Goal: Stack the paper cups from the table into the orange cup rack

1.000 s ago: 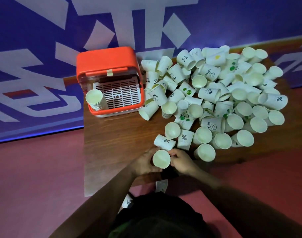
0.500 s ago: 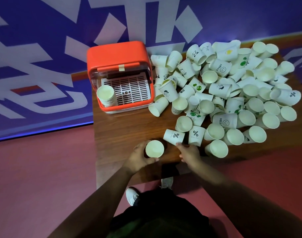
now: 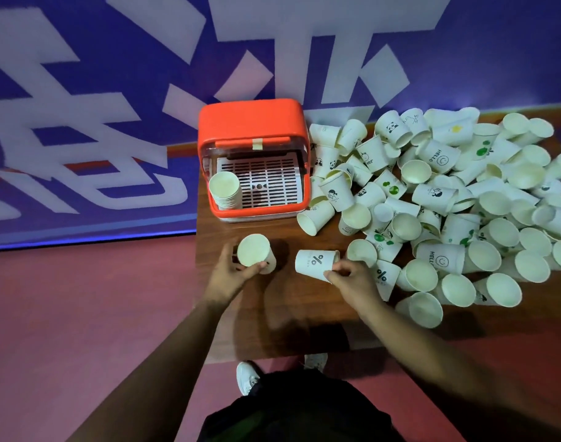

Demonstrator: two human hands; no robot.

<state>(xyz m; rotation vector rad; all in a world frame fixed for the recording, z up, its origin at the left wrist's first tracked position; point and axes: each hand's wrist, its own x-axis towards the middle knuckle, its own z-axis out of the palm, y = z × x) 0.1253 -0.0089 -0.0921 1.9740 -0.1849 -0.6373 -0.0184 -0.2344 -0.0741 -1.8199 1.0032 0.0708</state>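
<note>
Dozens of white paper cups [image 3: 457, 199] are heaped loose on the right side of the brown wooden table [image 3: 282, 314], and only the head view is on offer, so here goes. Left hand [image 3: 229, 275] is closed around a small nested stack of white paper cups [image 3: 256, 254], mouth up and tipped a bit toward the camera. Right hand [image 3: 352, 280] is pinching a single white cup with a black percent sign [image 3: 315, 262], which lies on its side with its long axis running left-right, base pointing toward the left hand, I think. The orange plastic cup rack [image 3: 252, 132] sits at the far left of the table, straight ahead of the left hand, with a nested stack already inside it [image 3: 224, 189] at its left edge. So the left hand is clearly nearer the rack; my guess is the percent cup gets swung upright and dropped into the held stack first.
</note>
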